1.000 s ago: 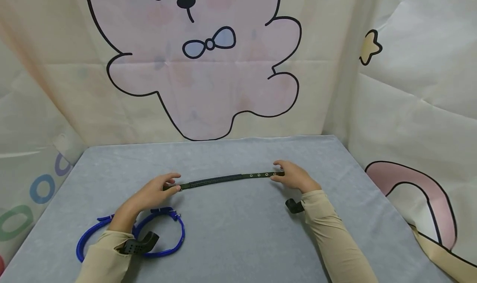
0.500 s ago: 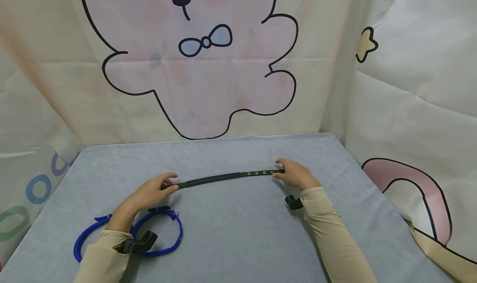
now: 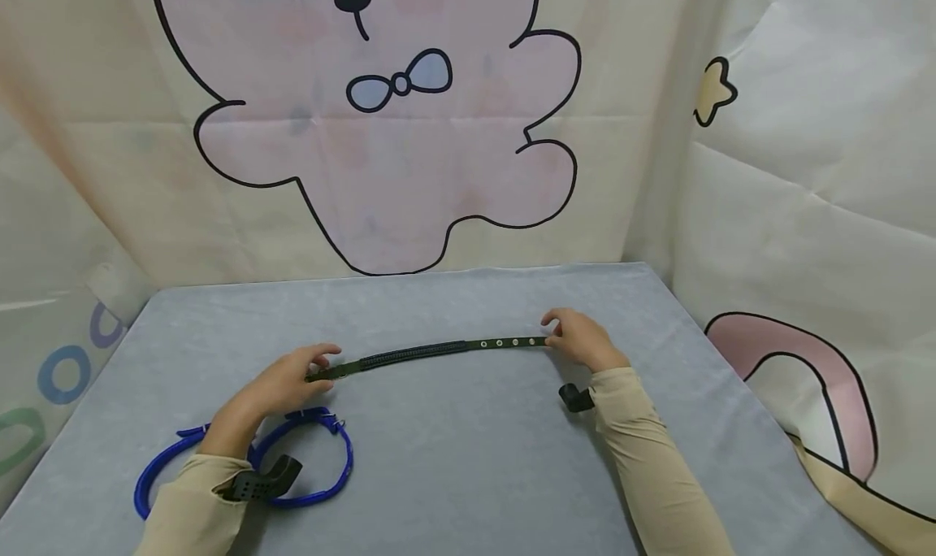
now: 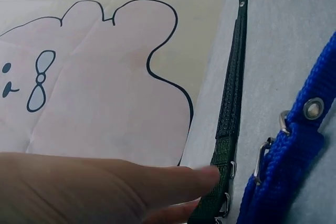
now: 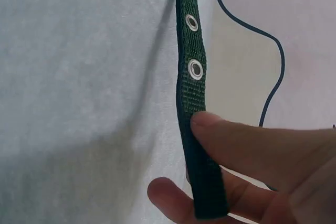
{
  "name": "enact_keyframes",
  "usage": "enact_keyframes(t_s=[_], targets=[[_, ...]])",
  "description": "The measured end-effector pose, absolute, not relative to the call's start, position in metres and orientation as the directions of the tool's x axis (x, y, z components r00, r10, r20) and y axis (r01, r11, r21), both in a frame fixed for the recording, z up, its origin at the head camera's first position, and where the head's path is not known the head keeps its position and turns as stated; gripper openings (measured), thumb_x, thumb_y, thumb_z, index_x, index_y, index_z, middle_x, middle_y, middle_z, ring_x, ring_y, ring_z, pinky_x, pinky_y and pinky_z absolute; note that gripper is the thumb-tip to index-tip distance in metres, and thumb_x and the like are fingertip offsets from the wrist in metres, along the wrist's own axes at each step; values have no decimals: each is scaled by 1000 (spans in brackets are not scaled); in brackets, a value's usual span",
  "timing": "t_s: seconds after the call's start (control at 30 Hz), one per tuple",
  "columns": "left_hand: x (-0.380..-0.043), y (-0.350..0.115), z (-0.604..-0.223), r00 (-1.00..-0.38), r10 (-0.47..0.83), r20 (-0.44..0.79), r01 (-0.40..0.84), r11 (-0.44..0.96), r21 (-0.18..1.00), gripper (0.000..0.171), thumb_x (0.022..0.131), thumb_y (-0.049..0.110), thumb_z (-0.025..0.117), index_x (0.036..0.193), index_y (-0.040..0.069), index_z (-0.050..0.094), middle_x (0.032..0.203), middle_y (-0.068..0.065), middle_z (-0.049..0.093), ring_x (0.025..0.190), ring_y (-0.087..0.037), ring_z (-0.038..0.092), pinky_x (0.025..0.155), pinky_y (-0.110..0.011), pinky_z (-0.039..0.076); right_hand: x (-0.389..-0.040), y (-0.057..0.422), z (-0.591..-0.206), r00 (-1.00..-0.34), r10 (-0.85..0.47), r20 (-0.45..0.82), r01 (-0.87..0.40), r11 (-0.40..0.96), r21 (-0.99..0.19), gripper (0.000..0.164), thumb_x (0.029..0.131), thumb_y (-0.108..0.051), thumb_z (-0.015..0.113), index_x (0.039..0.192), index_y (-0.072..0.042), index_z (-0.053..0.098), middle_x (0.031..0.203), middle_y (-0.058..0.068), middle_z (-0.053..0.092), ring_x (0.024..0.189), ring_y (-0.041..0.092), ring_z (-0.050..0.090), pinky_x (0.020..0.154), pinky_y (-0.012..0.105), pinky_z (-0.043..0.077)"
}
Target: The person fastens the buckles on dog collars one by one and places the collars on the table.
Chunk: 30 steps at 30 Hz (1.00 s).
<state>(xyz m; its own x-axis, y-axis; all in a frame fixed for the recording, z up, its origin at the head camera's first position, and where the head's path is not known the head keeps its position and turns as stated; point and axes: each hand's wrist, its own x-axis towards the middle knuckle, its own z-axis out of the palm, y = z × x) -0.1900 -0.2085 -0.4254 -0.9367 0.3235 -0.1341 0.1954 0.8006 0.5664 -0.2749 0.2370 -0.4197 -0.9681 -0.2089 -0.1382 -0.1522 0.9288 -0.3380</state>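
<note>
A dark green webbing collar (image 3: 413, 354) is stretched between both hands above the table, with a padded black middle section. My left hand (image 3: 288, 381) pinches its buckle end, where the left wrist view shows metal fittings beside the thumb (image 4: 205, 179). At the other end, my right hand (image 3: 581, 343) pinches the strap just below the metal eyelets (image 5: 195, 70). In the right wrist view, the squared strap tip hangs past the thumb (image 5: 207, 121). Two blue collars (image 3: 340, 479) lie looped near the left forearm, partly hidden by it.
A grey cloth covers the table (image 3: 468, 458). Behind it hangs a cream curtain with a pink cartoon animal (image 3: 409, 174), and printed sheets close off both sides. Each wrist wears a black camera mount (image 3: 263, 481).
The hands have spread slightly apart, the left one drifting left with the collar. The right hand's pinch has shifted nearer the strap tip. The head view has turned slightly right.
</note>
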Motion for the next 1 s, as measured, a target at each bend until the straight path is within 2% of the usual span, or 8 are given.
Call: enact_keyframes(t_s=[0.13,0.23,0.33,0.5,0.6,0.67,0.83,1.0], targets=[[-192,-210,-425,-927,352,-131,228,805,547,53,89,0,72,139,-2,55,121,-29,64,108,-44,63,85,-54,53,-275,234,-417,-961,-238,-138,-176,918,-356,14,96,-11,69,107,-5,72,107,15,72,96,27,66,83,45,53],[-194,-211,-427,-913,377,-156,241,807,539,51,86,-2,73,135,0,59,116,-25,66,99,-34,64,81,-49,53,-273,233,-417,-951,-275,-143,-204,903,-378,9,98,-10,66,99,-4,72,104,14,73,93,26,66,81,43,52],[-194,-211,-430,-905,383,-187,231,810,539,49,87,-4,71,135,1,60,114,-23,66,96,-29,63,79,-46,53,-272,234,-418,-948,-287,-140,-210,891,-403,10,100,-11,62,101,-4,69,101,14,71,86,23,64,74,39,51],[-192,-211,-432,-918,359,-169,214,807,551,43,93,-7,59,135,1,60,116,-25,66,103,-34,64,79,-46,53,-271,234,-415,-961,-269,-65,-205,848,-489,18,104,-14,56,112,-3,67,97,18,71,74,19,61,62,32,47],[-191,-212,-431,-933,342,-112,224,795,564,38,97,-2,56,134,2,61,113,-23,68,99,-31,66,76,-42,52,-271,234,-413,-965,-261,-15,-213,817,-536,24,105,-16,56,120,-1,65,96,20,70,70,19,60,60,31,46],[-191,-212,-429,-943,326,-67,228,780,582,34,100,3,56,133,2,62,107,-19,71,90,-25,66,71,-39,50,-271,233,-412,-964,-266,-5,-215,788,-577,27,105,-17,55,123,0,65,94,21,69,69,19,60,59,30,46],[-193,-213,-420,-966,258,16,209,744,635,28,103,17,58,126,3,66,89,-13,69,71,-16,55,60,-32,44,-268,228,-407,-947,-321,32,-249,666,-703,27,105,-18,56,119,3,66,78,15,64,68,30,61,57,30,43],[-193,-214,-413,-974,222,44,182,654,734,29,101,26,63,117,3,69,73,-11,61,59,-15,50,53,-30,42,-266,221,-402,-918,-388,80,-296,538,-789,17,102,-15,62,109,-1,68,93,16,68,75,25,66,70,34,54]])
